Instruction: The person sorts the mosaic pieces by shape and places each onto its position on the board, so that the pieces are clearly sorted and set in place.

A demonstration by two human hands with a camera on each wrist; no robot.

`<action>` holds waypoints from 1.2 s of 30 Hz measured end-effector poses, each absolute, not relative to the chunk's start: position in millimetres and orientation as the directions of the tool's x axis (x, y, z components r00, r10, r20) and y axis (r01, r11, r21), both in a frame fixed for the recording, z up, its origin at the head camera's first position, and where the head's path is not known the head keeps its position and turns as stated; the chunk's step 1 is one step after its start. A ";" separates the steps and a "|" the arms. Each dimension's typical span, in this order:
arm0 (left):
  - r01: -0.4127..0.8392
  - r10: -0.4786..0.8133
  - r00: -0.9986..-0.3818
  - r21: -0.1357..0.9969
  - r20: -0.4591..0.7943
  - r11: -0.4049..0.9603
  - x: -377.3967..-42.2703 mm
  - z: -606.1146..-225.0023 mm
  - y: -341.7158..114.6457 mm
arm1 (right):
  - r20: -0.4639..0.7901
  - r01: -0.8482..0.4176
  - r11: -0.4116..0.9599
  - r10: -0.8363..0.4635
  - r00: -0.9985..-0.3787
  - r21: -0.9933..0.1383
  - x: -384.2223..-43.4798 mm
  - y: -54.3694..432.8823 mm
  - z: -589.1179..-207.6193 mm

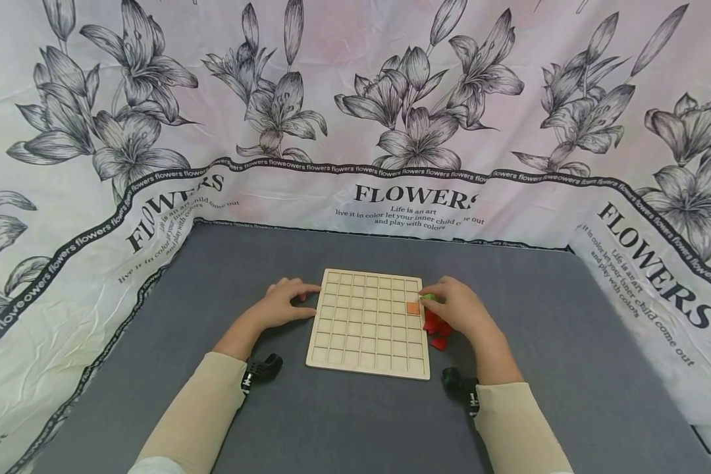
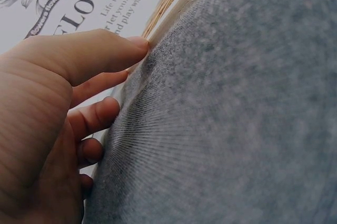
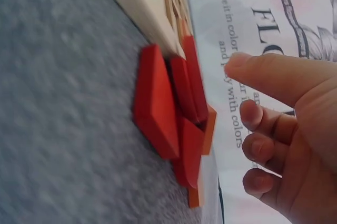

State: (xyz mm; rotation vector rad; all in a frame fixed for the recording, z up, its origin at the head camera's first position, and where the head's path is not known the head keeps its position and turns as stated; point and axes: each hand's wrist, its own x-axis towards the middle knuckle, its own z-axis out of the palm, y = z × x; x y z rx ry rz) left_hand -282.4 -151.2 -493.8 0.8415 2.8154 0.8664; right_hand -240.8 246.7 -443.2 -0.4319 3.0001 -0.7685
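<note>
A square wooden grid board (image 1: 364, 322) lies on the dark grey table, with one orange square tile (image 1: 413, 308) in a cell by its right edge. At the board's left edge, my left hand (image 1: 277, 305) touches the rim with the tips of its thumb and a spread finger. My right hand (image 1: 461, 308) hovers at the right edge, over a small pile of red tiles (image 3: 158, 103) lying against the board. A green piece (image 1: 428, 297) shows by its fingertips. In the right wrist view its thumb is extended, other fingers loosely bent, with nothing seen between them; the index finger is hidden.
Orange pieces (image 3: 209, 129) lie among the red tiles. Behind and beside the grey table (image 1: 343, 421) hangs a white cloth (image 1: 308, 191) printed with flowers and lettering. Both wrists wear a black strapped device (image 1: 264, 367).
</note>
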 end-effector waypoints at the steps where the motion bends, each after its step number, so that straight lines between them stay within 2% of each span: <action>1: 0.483 0.526 -0.846 0.541 0.087 0.688 -282.0 -493.8 -151.0 | 0.061 -0.258 0.837 -0.262 -0.963 -0.483 -241.0 248.5 -442.7; 9: 0.485 0.529 -0.844 0.552 0.092 0.678 -280.6 -493.0 -150.7 | 0.084 -0.194 0.810 -0.178 -0.981 -0.553 -244.8 263.0 -448.0; 18: 0.482 0.525 -0.846 0.564 0.098 0.671 -279.5 -493.4 -151.2 | -0.065 -0.067 0.743 -0.147 -0.987 -0.666 -244.4 282.2 -451.8; 27: 0.474 0.524 -0.848 0.560 0.082 0.679 -280.1 -492.0 -151.2 | -0.227 0.056 0.738 -0.133 -0.965 -0.672 -239.1 306.8 -449.1; 31: 0.479 0.527 -0.846 0.554 0.085 0.681 -280.8 -491.7 -151.3 | -0.269 0.059 0.743 -0.166 -0.949 -0.667 -237.3 315.1 -451.3; 36: 0.483 0.528 -0.844 0.550 0.088 0.681 -281.6 -491.2 -150.7 | -0.261 0.038 0.759 -0.176 -0.949 -0.650 -238.1 316.2 -454.6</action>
